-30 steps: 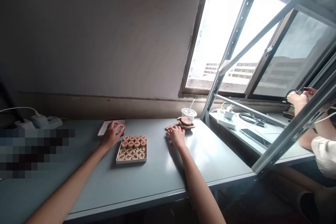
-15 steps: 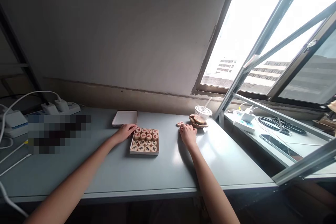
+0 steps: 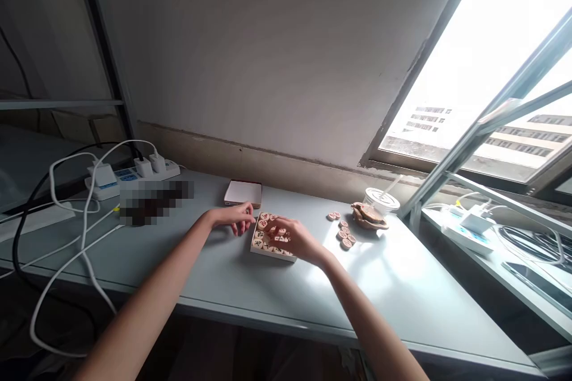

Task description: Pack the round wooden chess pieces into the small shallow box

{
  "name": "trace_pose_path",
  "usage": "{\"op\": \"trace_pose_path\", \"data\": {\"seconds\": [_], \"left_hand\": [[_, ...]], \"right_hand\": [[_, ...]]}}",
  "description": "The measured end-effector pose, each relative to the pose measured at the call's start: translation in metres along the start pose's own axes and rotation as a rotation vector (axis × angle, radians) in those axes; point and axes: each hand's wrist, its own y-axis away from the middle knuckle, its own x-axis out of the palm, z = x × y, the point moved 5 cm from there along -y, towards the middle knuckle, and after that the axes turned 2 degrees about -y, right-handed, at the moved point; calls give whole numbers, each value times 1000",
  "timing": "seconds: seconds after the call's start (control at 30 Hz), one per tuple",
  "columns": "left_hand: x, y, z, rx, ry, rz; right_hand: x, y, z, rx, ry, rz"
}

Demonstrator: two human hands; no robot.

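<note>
A shallow box (image 3: 261, 245) of round wooden chess pieces is seen just below the middle of the frame, on the grey table (image 3: 232, 286). The right hand (image 3: 290, 237) is laid over the box's right half, fingers curled down among the pieces; whether a piece is pinched between them cannot be told. The left hand (image 3: 236, 217) is held at the box's left edge, fingers loosely bent and nothing seen in its grasp; whether the edge is touched cannot be told.

To the right of the box, a few loose pieces (image 3: 344, 232) are scattered on the table, apart from both hands. Further right, a brown object (image 3: 369, 216) and a lidded cup (image 3: 381, 199) with a straw are set by the window. A white lid (image 3: 243, 193) is placed just behind the box. At the left of the frame, a power strip (image 3: 134, 171) with white cables is seen.
</note>
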Motion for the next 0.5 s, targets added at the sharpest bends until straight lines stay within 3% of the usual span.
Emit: {"op": "trace_pose_path", "data": {"seconds": [0.1,0.23,0.3,0.43,0.5], "left_hand": [[7,-1,1,23,-213,155],[16,-13,1,76,-233,161],[20,-21,1,98,-199,81],[23,-29,-6,157,-310,-285],[27,-30,-11,173,-363,-387]], "right_hand": [[14,-10,8,-75,122,5],[14,-10,-10,-54,87,-32],[9,-7,-22,-7,61,-62],[0,1,-42,85,69,-95],[-4,3,-48,107,73,-112]]}}
